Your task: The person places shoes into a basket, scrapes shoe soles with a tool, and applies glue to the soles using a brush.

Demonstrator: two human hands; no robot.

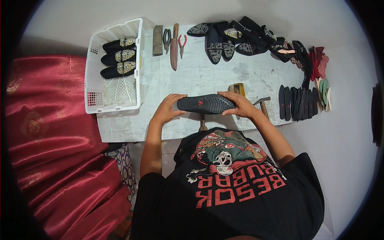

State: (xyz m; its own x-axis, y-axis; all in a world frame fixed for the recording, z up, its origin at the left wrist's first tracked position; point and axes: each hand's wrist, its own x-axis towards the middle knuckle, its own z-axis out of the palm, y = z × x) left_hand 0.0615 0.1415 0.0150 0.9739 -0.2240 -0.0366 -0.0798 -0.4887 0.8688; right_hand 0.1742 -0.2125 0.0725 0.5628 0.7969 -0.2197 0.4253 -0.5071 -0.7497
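A worn, whitish, flat-topped counter (164, 82) is backed by a plain white wall (172, 11) across the top; glossy red, gold-patterned cloth (50, 144) is draped at left.

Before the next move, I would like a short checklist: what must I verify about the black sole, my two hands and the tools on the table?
1. Left hand grips one end of the black sole: ok.
2. Right hand grips the other end: ok.
3. Ribbed tread faces up to the camera: ok.
4. Condition of the sole's far side: cannot tell, it is turned away.
5. One hand free for the hammer: not ok, both are on the sole; the hammer lies to the right of the right hand.
6. Red-handled pliers lie on the table, away from the hands: ok.
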